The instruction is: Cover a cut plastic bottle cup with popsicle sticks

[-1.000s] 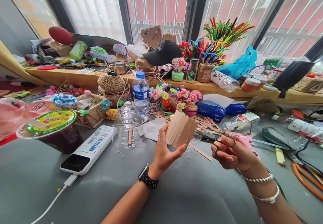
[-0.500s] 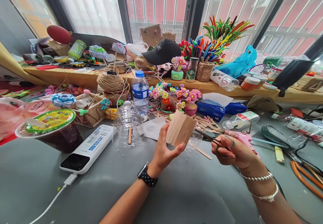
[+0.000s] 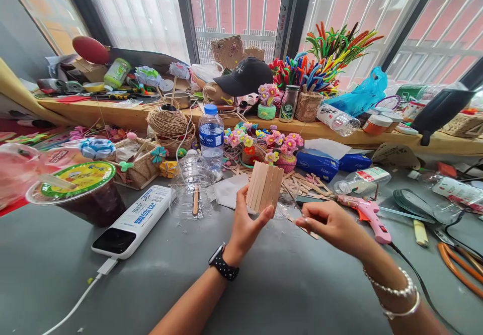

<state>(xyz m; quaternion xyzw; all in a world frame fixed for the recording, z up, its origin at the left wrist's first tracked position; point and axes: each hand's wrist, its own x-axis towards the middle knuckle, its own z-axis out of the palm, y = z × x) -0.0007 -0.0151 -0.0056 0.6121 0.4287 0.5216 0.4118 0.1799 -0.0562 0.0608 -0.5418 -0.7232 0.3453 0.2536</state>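
Stick (image 3: 195, 200) in bottle (image 3: 188, 174) near left hand (image 3: 245, 227)

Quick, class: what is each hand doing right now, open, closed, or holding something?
Left hand: closed on a panel of craft sticks.
Right hand: closed on thin scissors, mostly hidden.

The stick panel (image 3: 265, 188) is a row of plain tan wooden craft sticks with rounded ends, set side by side into one flat piece. It's held almost upright above the middle of the desk, tipped slightly right, with the left hand (image 3: 245, 227) pinching its bottom edge. The scissors (image 3: 296, 204) sit just right of it in the right hand (image 3: 328, 224). They're mostly hidden, with only the thin blades showing, aimed at the panel's lower corner.
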